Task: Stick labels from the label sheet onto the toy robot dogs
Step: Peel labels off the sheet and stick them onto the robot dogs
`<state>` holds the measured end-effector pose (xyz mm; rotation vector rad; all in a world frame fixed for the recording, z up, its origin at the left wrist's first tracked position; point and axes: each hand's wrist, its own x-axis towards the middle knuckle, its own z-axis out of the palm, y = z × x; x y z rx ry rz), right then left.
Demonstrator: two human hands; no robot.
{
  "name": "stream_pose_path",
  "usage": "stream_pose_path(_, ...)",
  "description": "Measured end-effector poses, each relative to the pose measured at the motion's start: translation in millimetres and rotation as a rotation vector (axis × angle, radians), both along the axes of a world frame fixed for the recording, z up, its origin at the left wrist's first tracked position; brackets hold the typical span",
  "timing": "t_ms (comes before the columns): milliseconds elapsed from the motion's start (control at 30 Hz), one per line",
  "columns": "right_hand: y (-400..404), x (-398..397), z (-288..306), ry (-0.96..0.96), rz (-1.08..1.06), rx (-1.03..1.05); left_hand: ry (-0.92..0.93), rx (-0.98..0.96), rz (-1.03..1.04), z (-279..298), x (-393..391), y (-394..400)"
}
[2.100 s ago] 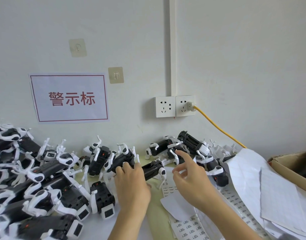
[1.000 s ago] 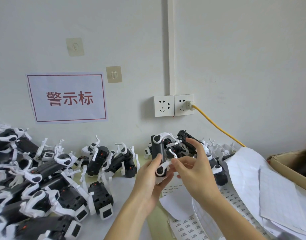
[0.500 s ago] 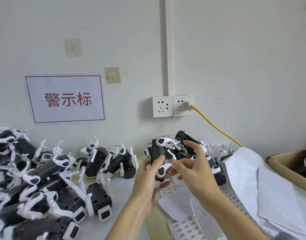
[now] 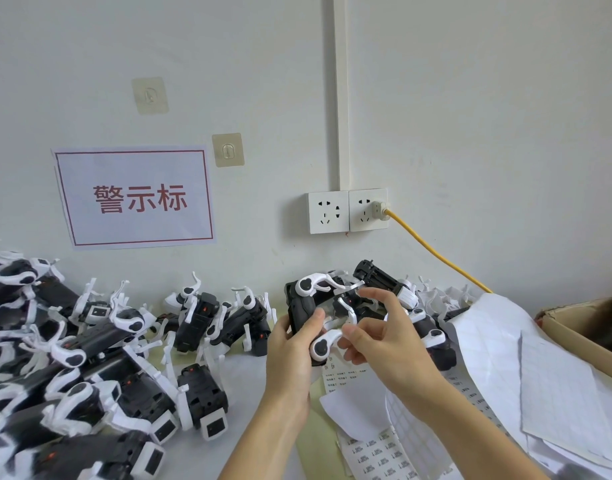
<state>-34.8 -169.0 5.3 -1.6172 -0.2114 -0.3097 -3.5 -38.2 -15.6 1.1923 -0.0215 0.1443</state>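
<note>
The left hand (image 4: 292,348) gripped the toy robot dog (image 4: 306,308) held up over the near label sheet (image 4: 374,452), body upright, belly turned right toward the nearer right hand (image 4: 384,336), whose fingertips pinched at it

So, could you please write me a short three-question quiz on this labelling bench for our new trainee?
1. True or false: the left hand grips the lifted toy robot dog.
2. Which wall socket takes the yellow cable: A) the left one, B) the right one?
3. Fill in: the label sheets lie below the ____ hand.

Key: 1 true; 2 B; 3 right.
</note>
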Motion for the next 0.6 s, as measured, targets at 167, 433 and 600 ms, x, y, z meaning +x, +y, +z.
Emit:
stream_pose_path(167, -0.4, 1.2, -1.4, -0.074, -0.151, -0.029, 0.000, 0.039, -0.029, 0.1, 1.0, -1.4)
stream_pose_path(433, -2.1, 4.2, -1.6, -0.256, -0.202, -0.099, 0.018, 0.146, -0.031, -1.5, -0.7, -4.3)
stream_pose_path(600, -2.7, 7.4, -4.8, -0.252, -0.186, -0.181, -0.133, 0.142, -0.101, 0.0, -6.2, -6.1)
